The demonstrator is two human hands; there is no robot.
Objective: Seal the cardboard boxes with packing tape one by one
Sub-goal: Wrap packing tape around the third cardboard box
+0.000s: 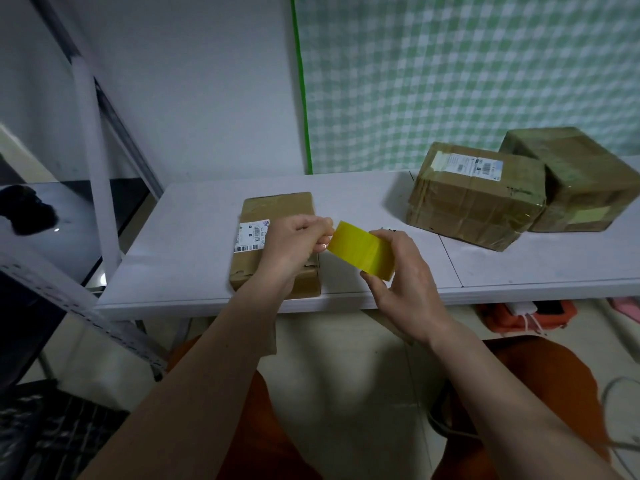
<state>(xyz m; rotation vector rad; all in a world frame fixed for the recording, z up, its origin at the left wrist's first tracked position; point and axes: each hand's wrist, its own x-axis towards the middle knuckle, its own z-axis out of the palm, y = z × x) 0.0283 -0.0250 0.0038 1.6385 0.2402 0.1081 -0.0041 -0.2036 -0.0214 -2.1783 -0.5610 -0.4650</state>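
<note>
Yellow tape roll point(362, 251) gripped by right hand point(403, 285), its edge at nine o'clock pinched by left hand point(294, 245) fingers point(320, 226), flat box point(277, 216) lain on the worktop point(194, 244) beneath.

Dim, flat indoor light is filling the room, no hard shadows. Wide-angle lens is bending the shelf post point(90, 140) at upper left and the table point(194, 220) edges. Lower corners are going soft and dark. A small glare spot is showing at left mid-frame.
</note>
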